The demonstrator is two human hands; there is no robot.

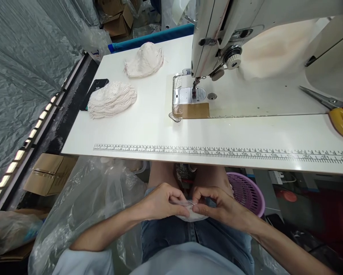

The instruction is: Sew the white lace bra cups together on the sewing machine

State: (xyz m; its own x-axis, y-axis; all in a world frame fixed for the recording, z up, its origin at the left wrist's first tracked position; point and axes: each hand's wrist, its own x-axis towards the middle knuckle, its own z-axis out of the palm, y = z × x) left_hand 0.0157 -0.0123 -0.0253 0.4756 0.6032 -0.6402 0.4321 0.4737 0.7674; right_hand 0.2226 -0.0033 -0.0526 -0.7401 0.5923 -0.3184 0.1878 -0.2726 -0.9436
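Over my lap, below the table's front edge, my left hand (167,202) and my right hand (213,202) pinch a small white fabric piece (192,217) between thumbs and fingers. The hands are close together, with the fabric stretched between them. Its lower edge hangs rounded beneath the fingertips, and the rest is partly hidden by them. On the white table (154,130) lie a stack of cream knitted pieces (112,100) at the left and another cream fabric pile (145,61) behind it.
A sewing machine (214,42) stands at the table's back right, its needle over the metal plate. Yellow-handled scissors (338,110) lie at the right edge. A dark flat object (95,88) sits under the knitted stack. Below are a purple basket (247,193) and clear plastic sheeting (88,206).
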